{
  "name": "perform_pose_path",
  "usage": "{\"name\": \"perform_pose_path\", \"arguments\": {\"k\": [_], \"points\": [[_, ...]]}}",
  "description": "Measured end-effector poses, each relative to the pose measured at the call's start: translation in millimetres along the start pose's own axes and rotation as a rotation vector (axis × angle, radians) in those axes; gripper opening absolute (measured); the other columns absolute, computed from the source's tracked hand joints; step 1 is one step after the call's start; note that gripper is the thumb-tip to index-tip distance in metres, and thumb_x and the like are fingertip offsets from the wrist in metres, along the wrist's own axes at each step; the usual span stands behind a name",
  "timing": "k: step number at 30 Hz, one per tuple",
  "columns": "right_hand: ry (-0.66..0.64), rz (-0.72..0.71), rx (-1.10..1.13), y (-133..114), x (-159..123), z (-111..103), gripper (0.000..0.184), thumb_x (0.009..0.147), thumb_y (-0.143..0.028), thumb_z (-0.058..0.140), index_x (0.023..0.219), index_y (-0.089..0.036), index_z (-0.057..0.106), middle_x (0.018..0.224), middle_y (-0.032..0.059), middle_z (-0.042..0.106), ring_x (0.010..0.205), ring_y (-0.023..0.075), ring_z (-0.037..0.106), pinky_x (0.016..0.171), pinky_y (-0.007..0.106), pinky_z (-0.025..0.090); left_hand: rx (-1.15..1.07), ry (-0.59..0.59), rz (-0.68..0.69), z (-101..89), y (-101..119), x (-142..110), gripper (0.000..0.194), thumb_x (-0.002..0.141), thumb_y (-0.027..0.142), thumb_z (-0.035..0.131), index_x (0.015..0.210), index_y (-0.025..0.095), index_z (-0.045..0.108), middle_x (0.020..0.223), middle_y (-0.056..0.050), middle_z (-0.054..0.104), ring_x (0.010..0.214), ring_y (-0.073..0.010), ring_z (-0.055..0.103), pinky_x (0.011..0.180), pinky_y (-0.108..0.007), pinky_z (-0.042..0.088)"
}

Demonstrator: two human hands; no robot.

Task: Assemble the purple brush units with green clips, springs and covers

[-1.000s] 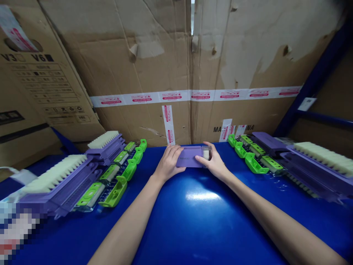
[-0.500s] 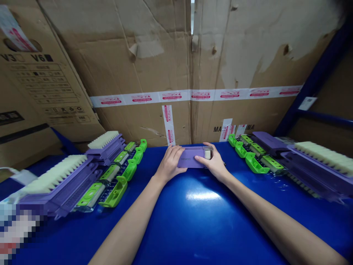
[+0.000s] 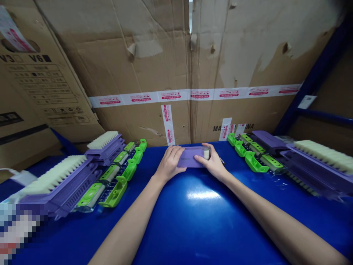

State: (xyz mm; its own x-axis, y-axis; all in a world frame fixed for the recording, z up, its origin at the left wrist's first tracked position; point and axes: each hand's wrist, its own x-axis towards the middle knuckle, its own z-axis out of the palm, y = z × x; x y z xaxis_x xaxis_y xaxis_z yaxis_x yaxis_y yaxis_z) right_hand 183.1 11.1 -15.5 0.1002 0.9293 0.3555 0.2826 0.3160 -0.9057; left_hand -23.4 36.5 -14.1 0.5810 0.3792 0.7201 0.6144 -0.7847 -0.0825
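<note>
A purple plastic housing [image 3: 190, 158] with faint lettering on its front is held between my two hands at the far middle of the blue table. My left hand [image 3: 171, 162] wraps round its left end, thumb low on the front. Around the right end closes my right hand [image 3: 211, 162], its thumb pressed on the front face. A clear part with a whitish block [image 3: 206, 154] inside shows at that end, partly covered by my fingers. Just right of my right hand lies a small dark pen-like object [image 3: 222, 161].
On the left stand purple housings [image 3: 68, 195] topped with cream bristle brushes [image 3: 57, 173], beside green-and-clear parts [image 3: 91, 193] and green clips [image 3: 116, 191]. Similar green clips [image 3: 255, 162] and purple housings [image 3: 317, 169] line the right side. Cardboard [image 3: 143, 73] walls the back.
The clear part at the housing's right end and my right hand have shifted slightly left. More of the small dark object shows beside that hand. The left hand's grip looks the same.
</note>
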Motion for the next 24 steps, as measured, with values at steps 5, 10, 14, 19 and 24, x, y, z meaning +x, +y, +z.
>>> {"name": "perform_pose_path", "arguments": {"k": [5, 10, 14, 19, 24], "points": [[-0.006, -0.021, -0.018, 0.4, -0.5, 0.1, 0.062, 0.067, -0.047, 0.069, 0.118, -0.021, 0.044, 0.107, 0.0064, 0.06, 0.095, 0.021, 0.059, 0.088, 0.039, 0.047, 0.014, 0.003, 0.011, 0.0, -0.3, -0.6, 0.076, 0.06, 0.022, 0.078, 0.126, 0.013, 0.041, 0.116, -0.016, 0.057, 0.111, -0.032, 0.054, 0.099, -0.052, 0.043], [-0.006, 0.016, -0.011, 2.5, 0.7, -0.5, 0.063, 0.066, -0.048, 0.071, 0.117, -0.021, 0.045, 0.11, 0.0067, 0.06, 0.096, 0.0214, 0.059, 0.087, 0.039, 0.048, 0.017, -0.019, -0.007, -1.1, 1.5, 0.9, 0.074, 0.061, 0.021, 0.076, 0.127, 0.014, 0.041, 0.116, -0.015, 0.056, 0.111, -0.0321, 0.053, 0.097, -0.051, 0.043], [-0.003, 0.091, 0.038, 2.6, 1.2, 0.3, 0.068, 0.064, -0.047, 0.072, 0.12, -0.02, 0.044, 0.112, 0.0079, 0.06, 0.097, 0.022, 0.059, 0.086, 0.039, 0.049, 0.004, -0.062, -0.08, -1.7, 5.0, 2.5, 0.074, 0.062, 0.021, 0.075, 0.128, 0.016, 0.042, 0.119, -0.015, 0.054, 0.114, -0.0326, 0.051, 0.097, -0.051, 0.044], [0.044, 0.139, 0.168, 3.9, 1.7, 1.7, 0.071, 0.069, -0.05, 0.067, 0.128, -0.02, 0.041, 0.109, 0.0076, 0.061, 0.098, 0.0219, 0.059, 0.088, 0.038, 0.048, -0.026, -0.084, -0.186, 1.9, 6.2, 0.5, 0.078, 0.066, 0.025, 0.073, 0.134, 0.018, 0.035, 0.128, -0.016, 0.045, 0.121, -0.033, 0.044, 0.099, -0.051, 0.042], [0.058, 0.202, 0.309, 7.9, 4.6, 0.7, 0.076, 0.072, -0.049, 0.063, 0.137, -0.022, 0.034, 0.107, 0.0068, 0.064, 0.1, 0.0232, 0.06, 0.088, 0.04, 0.049, -0.098, -0.071, -0.312, 6.7, 5.4, -1.8, 0.085, 0.066, 0.026, 0.075, 0.136, 0.02, 0.029, 0.132, -0.015, 0.039, 0.124, -0.0315, 0.041, 0.1, -0.049, 0.042]]}}
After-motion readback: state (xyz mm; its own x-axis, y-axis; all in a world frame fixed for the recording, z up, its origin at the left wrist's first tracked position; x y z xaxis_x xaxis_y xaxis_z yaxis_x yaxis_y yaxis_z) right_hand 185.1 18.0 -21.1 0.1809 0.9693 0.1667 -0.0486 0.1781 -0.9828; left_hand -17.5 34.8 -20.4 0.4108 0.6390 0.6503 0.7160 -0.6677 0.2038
